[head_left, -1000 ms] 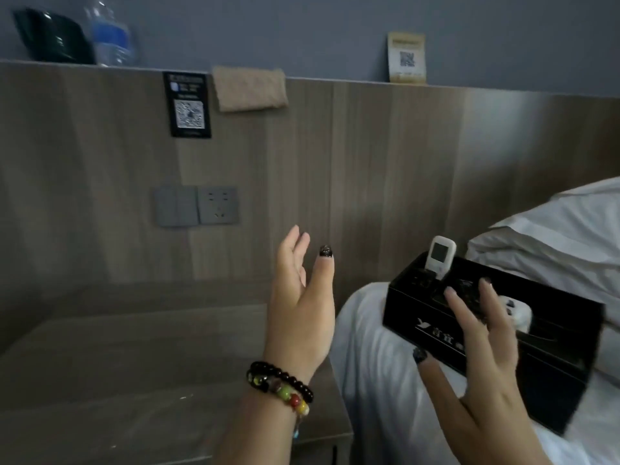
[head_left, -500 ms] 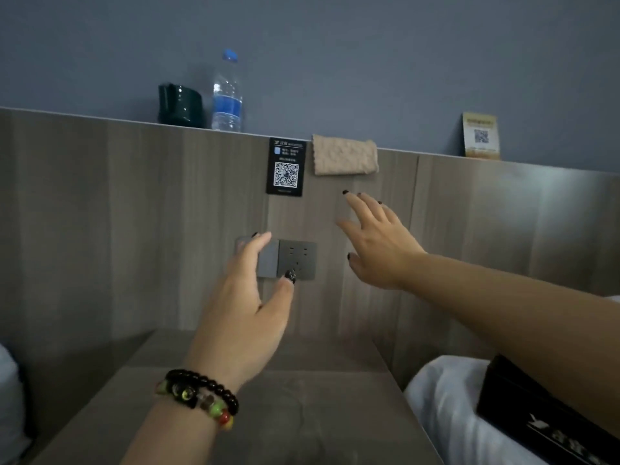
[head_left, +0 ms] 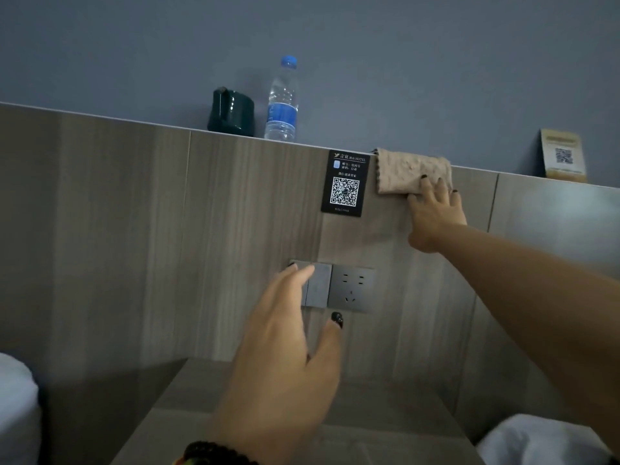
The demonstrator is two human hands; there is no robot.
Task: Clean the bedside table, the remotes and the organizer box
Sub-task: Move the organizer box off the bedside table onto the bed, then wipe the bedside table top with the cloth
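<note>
A beige cloth (head_left: 402, 172) hangs over the top edge of the wooden headboard panel. My right hand (head_left: 434, 213) reaches up to it, with spread fingers lying on the cloth's lower right part and the thumb at its bottom edge. My left hand (head_left: 285, 357) is raised with straight fingers in front of the grey wall switch (head_left: 318, 286) and holds nothing. The bedside table (head_left: 385, 414) shows at the bottom, partly behind my left arm. The organizer box and the remotes are out of view.
A power socket (head_left: 352, 290) sits right of the switch. A black QR sign (head_left: 345, 182) is stuck left of the cloth. On the ledge stand a dark mug (head_left: 231, 112), a water bottle (head_left: 282, 102) and a QR card (head_left: 563, 156). White bedding (head_left: 536, 441) lies lower right.
My right hand rose from the bare panel up to the cloth and now touches it. My left hand stayed near the switch. The black organizer box has left the view.
</note>
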